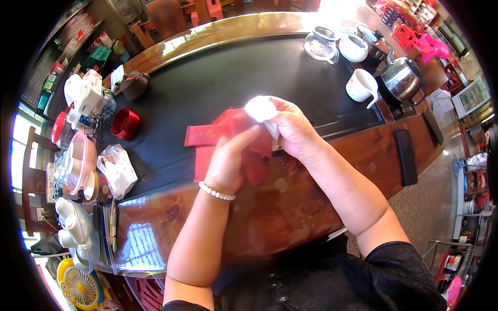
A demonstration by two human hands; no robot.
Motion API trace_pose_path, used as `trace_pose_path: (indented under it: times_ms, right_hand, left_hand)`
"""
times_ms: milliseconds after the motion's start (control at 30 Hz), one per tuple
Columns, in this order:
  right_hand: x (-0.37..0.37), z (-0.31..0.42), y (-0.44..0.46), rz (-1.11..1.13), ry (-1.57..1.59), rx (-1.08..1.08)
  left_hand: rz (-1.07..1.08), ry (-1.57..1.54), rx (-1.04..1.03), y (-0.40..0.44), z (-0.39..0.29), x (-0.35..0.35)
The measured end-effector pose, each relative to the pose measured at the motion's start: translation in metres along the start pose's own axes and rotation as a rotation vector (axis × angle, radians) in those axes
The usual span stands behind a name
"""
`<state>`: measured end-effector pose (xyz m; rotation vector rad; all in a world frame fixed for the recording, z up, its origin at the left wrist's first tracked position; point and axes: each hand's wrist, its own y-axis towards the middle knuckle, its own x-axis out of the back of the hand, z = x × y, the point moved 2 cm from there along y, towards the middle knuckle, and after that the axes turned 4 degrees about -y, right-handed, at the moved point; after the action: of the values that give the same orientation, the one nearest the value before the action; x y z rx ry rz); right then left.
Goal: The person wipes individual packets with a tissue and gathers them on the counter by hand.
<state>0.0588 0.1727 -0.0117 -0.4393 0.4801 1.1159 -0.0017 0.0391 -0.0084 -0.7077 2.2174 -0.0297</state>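
My right hand point(296, 128) pinches a small white bundle point(261, 109), bright and overexposed, perhaps folded paper or tissue; a pale strip hangs below it. Close beside it, my left hand point(231, 161), with a white bead bracelet point(216, 192) on its wrist, is closed on a red packet point(249, 136) that motion blurs. Under and around the hands, several flat red packets point(203, 136) lie overlapping at the table's near edge. The fingertips of my left hand are smeared, so their exact grip is unclear.
A dark tabletop point(233, 67) with a wooden rim spreads ahead. At right stand a glass pot point(320, 45), a white cup point(361, 85), a metal kettle point(402, 78) and a black phone point(406, 157). At left are a red cup point(125, 124), plastic bag point(117, 170) and pink basket point(83, 158).
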Motion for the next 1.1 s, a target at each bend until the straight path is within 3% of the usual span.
trace_pose_path:
  times_ms: [1100]
  right_hand:
    - [0.003, 0.005, 0.001, -0.164, 0.13, 0.024]
  left_hand:
    - [0.002, -0.079, -0.004, -0.001, -0.003, -0.003]
